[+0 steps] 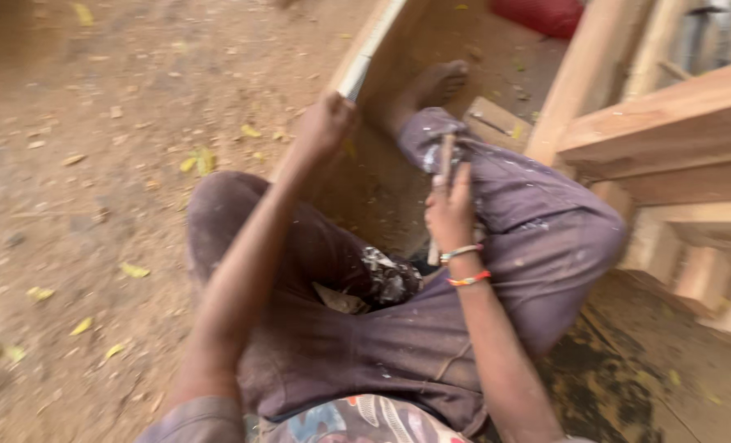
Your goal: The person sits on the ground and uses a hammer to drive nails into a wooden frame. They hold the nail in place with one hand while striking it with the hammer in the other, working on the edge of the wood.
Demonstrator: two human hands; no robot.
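We observe a bare dirt ground (94,164) carrying scattered yellow leaves (197,160) at left. A long wooden plank (365,49) rests on it at centre; a red object (546,15) lies far right.

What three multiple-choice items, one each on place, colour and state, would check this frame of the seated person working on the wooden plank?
1. Where is the left hand?
A. On the top edge of the wooden plank
B. Flat on the dirt ground
C. On the red sack

2. What colour are the trousers?
A. Bright yellow
B. Dull purple
C. White

3. How is the right hand?
A. Open and empty
B. Closed around a wooden handle
C. Out of view

Answers: 1 A, the fingers curl over the plank's edge. 2 B, both legs show dusty purple cloth. 3 B, the handle sticks up from the closed fist above the thigh; the tool's kind is too blurred to tell.
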